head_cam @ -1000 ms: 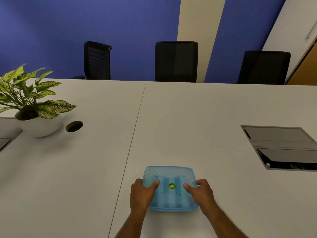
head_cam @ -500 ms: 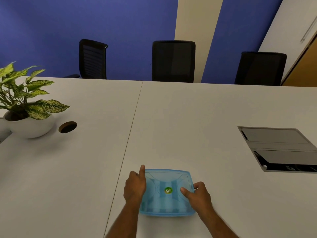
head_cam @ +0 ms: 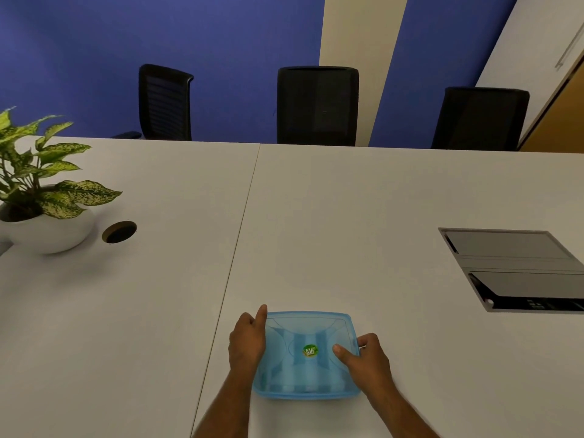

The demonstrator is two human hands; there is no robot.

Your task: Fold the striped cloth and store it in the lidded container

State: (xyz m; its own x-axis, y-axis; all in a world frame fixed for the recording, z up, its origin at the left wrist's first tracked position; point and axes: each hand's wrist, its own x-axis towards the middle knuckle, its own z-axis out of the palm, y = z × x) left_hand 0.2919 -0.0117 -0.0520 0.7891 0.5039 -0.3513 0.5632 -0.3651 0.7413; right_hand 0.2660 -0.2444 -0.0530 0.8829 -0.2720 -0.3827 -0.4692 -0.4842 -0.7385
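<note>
A translucent blue lidded container (head_cam: 306, 368) lies on the white table near its front edge, lid on, with a round green sticker in the lid's middle. Faint stripes of the cloth show through the lid. My left hand (head_cam: 246, 341) rests against the container's left side, fingers curled, forefinger pointing along the edge. My right hand (head_cam: 366, 357) grips the right side, thumb pressed on top of the lid and fingers around the rim.
A potted plant (head_cam: 41, 197) in a white bowl stands at the far left, beside a round cable hole (head_cam: 119, 232). A grey cable hatch (head_cam: 518, 270) is set into the table at the right. Three black chairs (head_cam: 317, 105) line the far edge.
My left hand has slid off the lid's top to the container's left side. The right hand stays on the right rim. The view has shifted slightly.
</note>
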